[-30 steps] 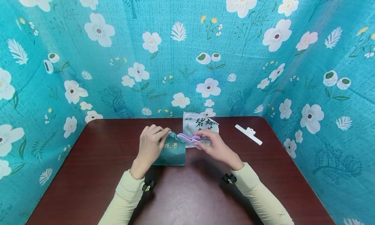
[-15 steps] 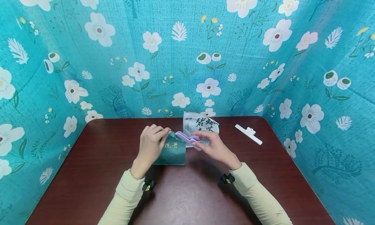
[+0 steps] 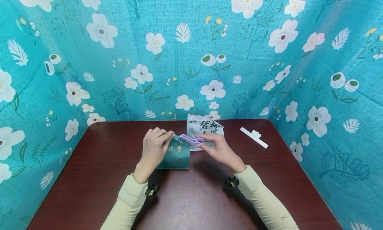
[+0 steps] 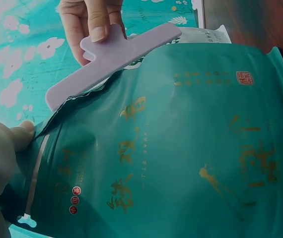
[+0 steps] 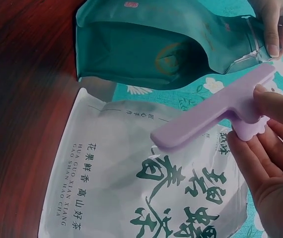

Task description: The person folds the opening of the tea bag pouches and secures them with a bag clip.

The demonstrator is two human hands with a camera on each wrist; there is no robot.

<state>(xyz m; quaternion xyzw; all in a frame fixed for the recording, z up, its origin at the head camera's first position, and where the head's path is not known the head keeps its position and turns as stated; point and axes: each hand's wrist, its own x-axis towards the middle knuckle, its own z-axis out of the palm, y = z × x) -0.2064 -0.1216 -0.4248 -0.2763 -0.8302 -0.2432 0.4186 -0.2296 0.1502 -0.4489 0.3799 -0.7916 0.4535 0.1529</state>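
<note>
A green tea bag (image 3: 177,157) with gold characters stands in front of my left hand (image 3: 154,147). That hand pinches its folded top corner, and in the left wrist view the green bag (image 4: 206,129) fills most of the picture. My right hand (image 3: 219,148) holds a lilac sealing clip (image 3: 188,140) by its handles between thumb and fingers. The clip's long bar (image 4: 116,64) lies along the bag's upper edge in the left wrist view; I cannot tell whether it touches. In the right wrist view the clip (image 5: 206,111) hangs between the green bag (image 5: 141,44) and a white bag.
The white tea bag (image 3: 195,127) with black characters lies behind the clip and right hand. A white sealing clip (image 3: 254,137) lies on the dark red table (image 3: 119,137) at the right back. A turquoise flowered cloth (image 3: 185,57) surrounds the table.
My right hand has shifted slightly left with the lilac clip, whose tip is now nearer the green bag's top. The clip's angle has changed a little. My left hand stays in place.
</note>
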